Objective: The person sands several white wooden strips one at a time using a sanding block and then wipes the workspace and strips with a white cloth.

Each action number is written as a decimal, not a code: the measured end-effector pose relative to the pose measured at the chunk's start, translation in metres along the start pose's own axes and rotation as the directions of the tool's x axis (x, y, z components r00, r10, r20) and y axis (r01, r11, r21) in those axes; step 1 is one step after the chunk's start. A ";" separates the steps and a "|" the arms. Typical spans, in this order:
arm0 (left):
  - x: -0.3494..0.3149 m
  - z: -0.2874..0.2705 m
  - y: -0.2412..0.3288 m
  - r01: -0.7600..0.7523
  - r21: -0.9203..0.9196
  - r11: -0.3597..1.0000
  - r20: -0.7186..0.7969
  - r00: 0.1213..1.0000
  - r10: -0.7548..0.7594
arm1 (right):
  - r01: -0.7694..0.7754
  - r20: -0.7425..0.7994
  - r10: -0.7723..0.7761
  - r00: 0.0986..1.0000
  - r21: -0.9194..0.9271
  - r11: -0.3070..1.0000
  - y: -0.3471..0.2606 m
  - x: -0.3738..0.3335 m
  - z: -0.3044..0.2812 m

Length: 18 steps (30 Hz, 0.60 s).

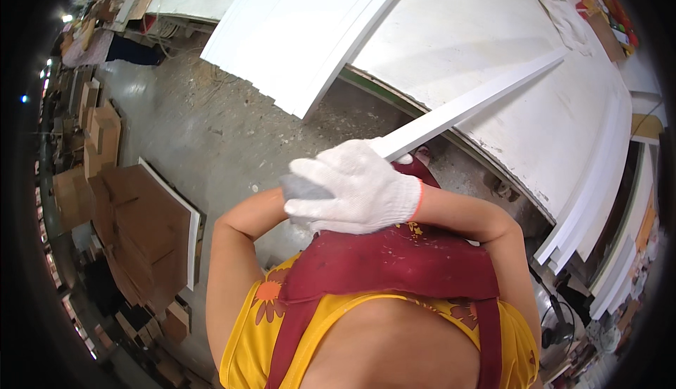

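My right hand (366, 188), in a white knit glove with an orange cuff, is closed over a grey pad (308, 187) that looks like a sanding sponge. A long, narrow white strip (479, 100) runs from beneath this hand up to the right, its far end over the white tabletop. My left forearm passes behind the right hand. Of my left hand (405, 158) only a gloved bit shows at the strip's right edge, apparently gripping its near end; the other fingers are hidden.
White strips (303, 30) lie side by side across the table at upper left. More strips (591, 185) lie along the white table (521, 128) at right. A cloth (563, 19) rests at its far corner. Brown panels (148, 227) and a person (98, 47) are at left.
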<state>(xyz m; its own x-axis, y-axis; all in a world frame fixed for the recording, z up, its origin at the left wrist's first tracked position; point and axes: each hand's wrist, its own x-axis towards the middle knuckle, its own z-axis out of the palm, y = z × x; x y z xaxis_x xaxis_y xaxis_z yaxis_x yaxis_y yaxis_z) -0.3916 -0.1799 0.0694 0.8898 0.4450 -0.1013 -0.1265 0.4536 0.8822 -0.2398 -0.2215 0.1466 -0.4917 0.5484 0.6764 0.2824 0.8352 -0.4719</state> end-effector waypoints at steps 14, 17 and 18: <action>0.010 -0.002 -0.005 -0.057 -0.269 0.961 -0.064 0.997 0.041 | -0.253 0.117 0.279 0.953 -0.197 0.947 0.015 -0.010 -0.042; -0.002 -0.003 -0.009 -0.264 0.194 0.945 -0.074 0.956 0.283 | -0.161 0.109 0.177 0.978 -0.141 0.977 0.002 0.009 -0.008; -0.005 -0.003 -0.011 -0.268 0.172 0.948 -0.095 0.953 0.287 | -0.151 0.106 0.169 0.980 -0.160 0.976 0.002 0.010 -0.002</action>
<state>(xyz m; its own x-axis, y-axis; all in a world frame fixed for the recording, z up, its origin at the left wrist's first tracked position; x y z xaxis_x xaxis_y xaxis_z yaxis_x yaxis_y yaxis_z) -0.3954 -0.1851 0.0586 0.7703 0.6276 0.1129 -0.2829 0.1778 0.9425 -0.2425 -0.2150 0.1534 -0.5210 0.6742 0.5235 0.4812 0.7385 -0.4722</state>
